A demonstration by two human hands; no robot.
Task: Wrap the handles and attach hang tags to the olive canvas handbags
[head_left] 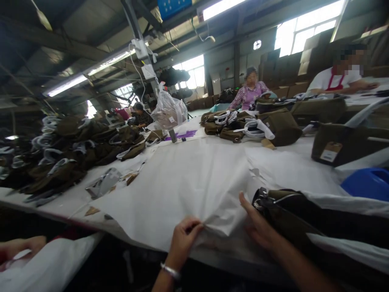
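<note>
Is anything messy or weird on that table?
A little. A ragged brown scrap lies loose near the table's front edge, like litter. The big white sheet is also creased and bunched where the left hand pinches it, though it's smoother farther back.

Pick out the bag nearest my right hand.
The bag at the lower right, whose end with the metal ring sits right beside your right hand. The other bags lie farther away.
</note>
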